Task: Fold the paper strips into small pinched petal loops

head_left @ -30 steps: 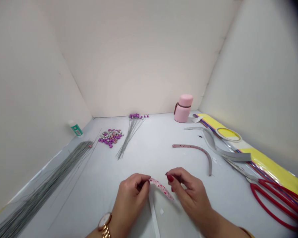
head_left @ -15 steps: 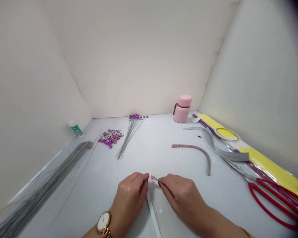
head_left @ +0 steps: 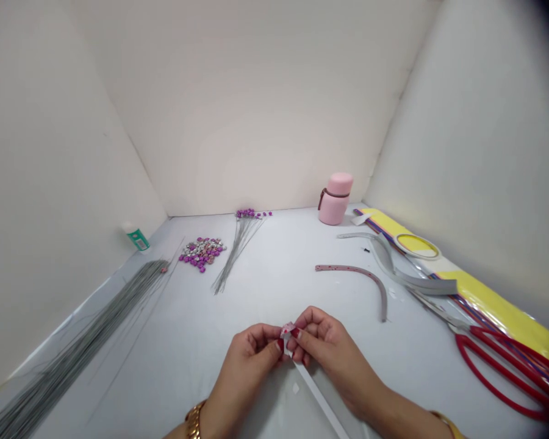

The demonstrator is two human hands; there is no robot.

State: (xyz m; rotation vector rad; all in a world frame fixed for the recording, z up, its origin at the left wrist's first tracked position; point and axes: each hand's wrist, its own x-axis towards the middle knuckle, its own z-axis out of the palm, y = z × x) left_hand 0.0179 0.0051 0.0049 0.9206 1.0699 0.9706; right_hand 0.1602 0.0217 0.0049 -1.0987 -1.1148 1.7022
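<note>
Close together at the front middle of the table, my left hand (head_left: pixel 249 363) and my right hand (head_left: pixel 333 356) both pinch one narrow paper strip (head_left: pixel 321 400). Its pink-and-red patterned end is bent into a small loop between my fingertips. The white underside of the strip trails down and to the right, past my right wrist. Fingers cover part of the loop, so whether it is knotted cannot be made out. A tiny white paper scrap (head_left: pixel 295 388) lies on the table just below my hands.
Left: a bundle of grey wires (head_left: pixel 86 341), a pile of purple and silver beads (head_left: pixel 202 253), a green-labelled bottle (head_left: pixel 138 238). Behind: purple-tipped wires (head_left: pixel 235 253), a pink flask (head_left: pixel 335 200). Right: curved paper strips (head_left: pixel 354 271), a tape roll (head_left: pixel 416 246), red-handled scissors (head_left: pixel 503 366), yellow packs (head_left: pixel 494 305).
My hands have turned, bringing the fingertips together and upward. The patterned end, earlier stretched between them, is now bent into a loop, and the white tail has swung to the right.
</note>
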